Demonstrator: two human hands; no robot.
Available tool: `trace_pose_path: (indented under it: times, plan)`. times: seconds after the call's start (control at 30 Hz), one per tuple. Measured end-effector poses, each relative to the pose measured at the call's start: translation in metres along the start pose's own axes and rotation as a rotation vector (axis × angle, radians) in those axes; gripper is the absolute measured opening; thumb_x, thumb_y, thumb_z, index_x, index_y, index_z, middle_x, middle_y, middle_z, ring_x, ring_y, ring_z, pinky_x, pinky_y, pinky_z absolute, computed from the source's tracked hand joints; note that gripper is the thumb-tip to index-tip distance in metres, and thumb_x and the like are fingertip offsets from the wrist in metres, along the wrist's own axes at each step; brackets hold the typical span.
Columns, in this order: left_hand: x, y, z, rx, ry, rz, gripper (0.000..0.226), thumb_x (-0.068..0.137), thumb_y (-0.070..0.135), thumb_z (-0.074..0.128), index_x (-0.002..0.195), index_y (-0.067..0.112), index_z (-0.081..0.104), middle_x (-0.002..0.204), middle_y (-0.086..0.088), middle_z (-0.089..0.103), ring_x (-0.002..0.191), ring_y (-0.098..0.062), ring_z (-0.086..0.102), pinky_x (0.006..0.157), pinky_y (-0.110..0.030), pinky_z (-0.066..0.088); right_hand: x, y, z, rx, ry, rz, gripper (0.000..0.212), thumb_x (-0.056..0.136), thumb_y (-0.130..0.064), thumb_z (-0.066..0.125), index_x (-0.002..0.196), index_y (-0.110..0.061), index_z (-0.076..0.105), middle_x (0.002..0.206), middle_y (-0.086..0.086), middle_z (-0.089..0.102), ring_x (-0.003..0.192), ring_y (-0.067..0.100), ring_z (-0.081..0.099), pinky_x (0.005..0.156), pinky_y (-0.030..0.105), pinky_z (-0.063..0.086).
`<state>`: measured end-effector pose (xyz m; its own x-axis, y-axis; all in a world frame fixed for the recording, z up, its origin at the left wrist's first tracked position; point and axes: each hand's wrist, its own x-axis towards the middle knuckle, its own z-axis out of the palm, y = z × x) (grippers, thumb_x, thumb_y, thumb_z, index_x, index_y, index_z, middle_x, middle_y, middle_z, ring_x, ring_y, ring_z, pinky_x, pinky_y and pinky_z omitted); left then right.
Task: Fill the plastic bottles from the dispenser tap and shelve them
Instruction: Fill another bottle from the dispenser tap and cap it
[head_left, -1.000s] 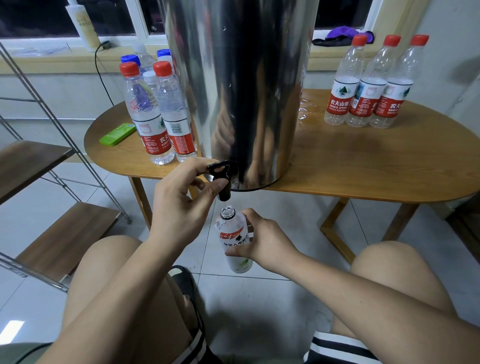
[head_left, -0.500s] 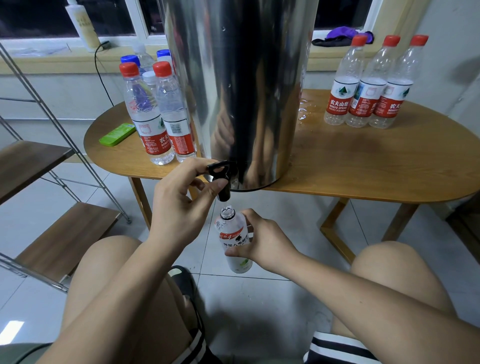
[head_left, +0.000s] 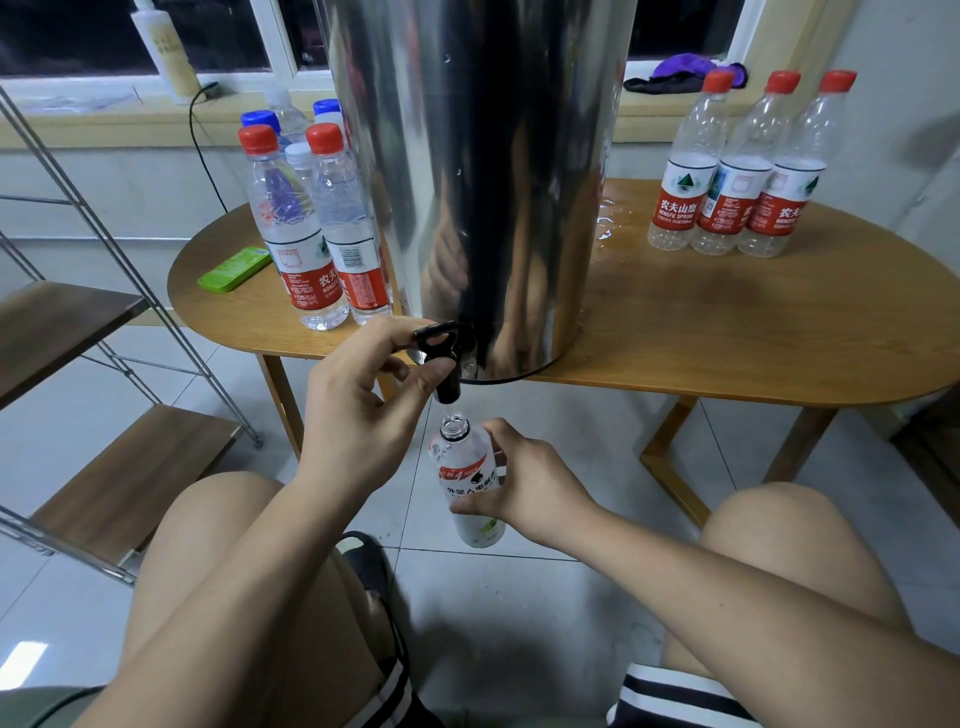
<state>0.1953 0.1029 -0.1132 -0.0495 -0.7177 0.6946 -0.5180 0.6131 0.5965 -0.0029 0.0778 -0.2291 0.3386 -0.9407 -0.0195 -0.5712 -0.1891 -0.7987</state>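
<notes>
Wooden tabletop (head_left: 727, 338) holds a big shiny dispenser (head_left: 478, 182), with capped bottles on each side of it. At the front edge, the left hand (head_left: 358, 415) pinches the black tap (head_left: 444, 358) with curled fingers. The right hand (head_left: 530, 483) is wrapped round an open bottle (head_left: 467, 483), held in the air just under the spout, above the floor and between the person's knees. I cannot tell if water is running.

The bottle's mouth is small and there is a gap below the spout. If the bottle leans or slips sideways, water could miss and splash the floor. If the tap is left open too long, it could spill over.

The bottle is almost straight up and down, mouth up toward the spout, bottom toward the floor.
</notes>
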Motion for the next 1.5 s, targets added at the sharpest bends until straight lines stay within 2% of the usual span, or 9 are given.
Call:
trace_pose_path:
  times: [0.23, 0.43, 0.8, 1.1, 1.5]
  plan:
    - [-0.0005, -0.0033, -0.0001, -0.005, -0.005, -0.013, 0.018, 0.1, 0.016, 0.076, 0.116, 0.025, 0.071, 0.103, 0.001, 0.076, 0.089, -0.027, 0.071, 0.075, -0.046, 0.055, 0.0004, 0.0008, 0.0006, -0.016, -0.002, 0.005, 0.076, 0.063, -0.062, 0.093, 0.123, -0.045, 0.05, 0.116, -0.015, 0.074, 0.109, 0.013, 0.072, 0.091, 0.043, 0.062]
    - [-0.0003, -0.0026, 0.0003, -0.013, 0.002, -0.009, 0.023, 0.099, 0.011, 0.078, 0.116, 0.025, 0.071, 0.103, 0.004, 0.075, 0.09, -0.023, 0.07, 0.076, -0.044, 0.056, 0.0008, 0.0006, 0.0013, -0.028, 0.006, 0.01, 0.074, 0.064, -0.06, 0.094, 0.122, -0.046, 0.051, 0.115, -0.015, 0.075, 0.108, 0.012, 0.071, 0.091, 0.043, 0.062]
    - [-0.0007, -0.0046, 0.0002, 0.001, -0.001, -0.021, 0.018, 0.1, 0.016, 0.077, 0.116, 0.024, 0.072, 0.102, 0.004, 0.075, 0.088, -0.027, 0.07, 0.075, -0.05, 0.056, 0.0003, -0.0012, 0.0004, -0.042, 0.008, 0.003, 0.073, 0.066, -0.057, 0.096, 0.121, -0.046, 0.05, 0.117, -0.015, 0.075, 0.11, 0.013, 0.071, 0.092, 0.042, 0.062]
    - [-0.0008, -0.0039, 0.0003, 0.001, 0.0, -0.025, 0.021, 0.099, 0.014, 0.078, 0.115, 0.025, 0.072, 0.102, 0.004, 0.075, 0.087, -0.024, 0.069, 0.076, -0.045, 0.055, 0.0, -0.0013, 0.0005, -0.053, 0.005, -0.004, 0.074, 0.068, -0.057, 0.096, 0.125, -0.041, 0.051, 0.118, -0.013, 0.075, 0.11, 0.013, 0.071, 0.091, 0.042, 0.062]
    - [-0.001, -0.0038, 0.0007, -0.01, 0.003, -0.025, 0.021, 0.1, 0.015, 0.077, 0.116, 0.026, 0.071, 0.104, 0.004, 0.076, 0.089, -0.024, 0.07, 0.076, -0.046, 0.055, 0.0002, 0.0008, 0.0017, -0.02, -0.002, 0.012, 0.073, 0.061, -0.062, 0.093, 0.119, -0.047, 0.05, 0.113, -0.016, 0.075, 0.106, 0.011, 0.072, 0.091, 0.043, 0.063]
